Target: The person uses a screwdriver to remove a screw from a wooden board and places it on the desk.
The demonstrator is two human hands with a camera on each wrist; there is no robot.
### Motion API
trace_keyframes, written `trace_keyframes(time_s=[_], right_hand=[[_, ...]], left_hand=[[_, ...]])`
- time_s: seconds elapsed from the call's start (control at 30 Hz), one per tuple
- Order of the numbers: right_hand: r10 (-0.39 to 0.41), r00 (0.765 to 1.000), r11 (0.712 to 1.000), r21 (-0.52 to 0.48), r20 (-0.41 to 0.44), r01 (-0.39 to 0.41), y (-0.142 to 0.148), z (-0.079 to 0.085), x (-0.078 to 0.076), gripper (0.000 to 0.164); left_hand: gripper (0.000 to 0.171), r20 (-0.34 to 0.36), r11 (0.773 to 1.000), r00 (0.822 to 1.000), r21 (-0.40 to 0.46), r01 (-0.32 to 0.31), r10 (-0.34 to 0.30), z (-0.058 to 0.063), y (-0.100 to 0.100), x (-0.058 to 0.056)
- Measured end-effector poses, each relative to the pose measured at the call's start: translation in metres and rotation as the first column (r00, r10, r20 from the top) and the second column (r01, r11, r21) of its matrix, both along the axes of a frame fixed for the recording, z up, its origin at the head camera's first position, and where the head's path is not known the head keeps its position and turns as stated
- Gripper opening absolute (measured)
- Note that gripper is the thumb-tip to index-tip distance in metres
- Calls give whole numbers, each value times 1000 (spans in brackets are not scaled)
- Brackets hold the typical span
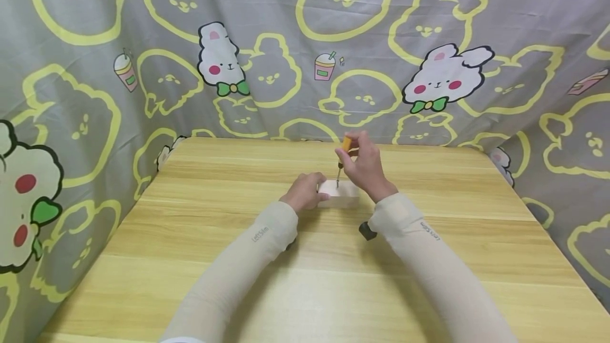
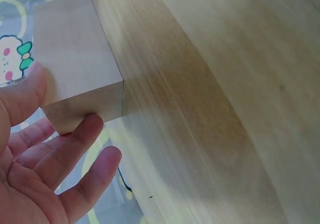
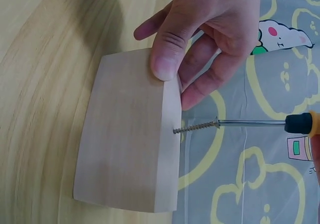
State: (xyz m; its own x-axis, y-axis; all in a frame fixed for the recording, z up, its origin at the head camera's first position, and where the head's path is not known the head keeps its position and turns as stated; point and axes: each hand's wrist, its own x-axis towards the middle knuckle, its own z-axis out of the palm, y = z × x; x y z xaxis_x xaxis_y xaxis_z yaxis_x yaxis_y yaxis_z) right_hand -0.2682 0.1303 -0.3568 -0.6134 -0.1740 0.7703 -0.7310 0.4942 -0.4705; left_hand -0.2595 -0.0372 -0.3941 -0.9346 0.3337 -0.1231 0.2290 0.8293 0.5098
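A pale wooden block (image 1: pixel 339 202) rests on the tabletop. My left hand (image 1: pixel 305 192) grips its left end, with the thumb (image 3: pixel 165 66) on the broad face towards me and fingertips on the end and far side. In my right hand (image 1: pixel 368 167) is a screwdriver (image 1: pixel 347 143) with an orange handle, held upright above the block. Its thin metal shaft (image 3: pixel 250 123) meets the head of a screw (image 3: pixel 196 128). The screw stands on the block's narrow upper face, most of its thread showing. The right wrist view catches only the edge of the right hand.
The wood-grain table (image 1: pixel 214 173) extends around the block on all sides. Behind and beside it hangs a grey curtain (image 1: pixel 276 9) with cartoon rabbits. A small black piece (image 1: pixel 367 231) shows beneath the right cuff.
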Motion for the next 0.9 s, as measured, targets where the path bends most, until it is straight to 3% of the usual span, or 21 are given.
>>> trace_keyframes(time_s=[0.3,0.53,0.67,0.9], right_hand=[[108,994,993,45,16,-109,-3,0,0,30],[48,998,999,20,-34,-48,-3,-3,0,40],[8,999,1000,15,-48,-8,-3,-4,1,37],[69,994,998,1,-81,-69,-3,-4,0,33]], left_hand=[[53,-4,1000,1000,5,-1,1,-1,-1,-1],[53,-12,1000,1000,7,5,-5,-2,0,0],[53,-13,1000,1000,5,6,-6,-2,0,0],[53,-5,1000,1000,17,-2,2,-1,-1,0]])
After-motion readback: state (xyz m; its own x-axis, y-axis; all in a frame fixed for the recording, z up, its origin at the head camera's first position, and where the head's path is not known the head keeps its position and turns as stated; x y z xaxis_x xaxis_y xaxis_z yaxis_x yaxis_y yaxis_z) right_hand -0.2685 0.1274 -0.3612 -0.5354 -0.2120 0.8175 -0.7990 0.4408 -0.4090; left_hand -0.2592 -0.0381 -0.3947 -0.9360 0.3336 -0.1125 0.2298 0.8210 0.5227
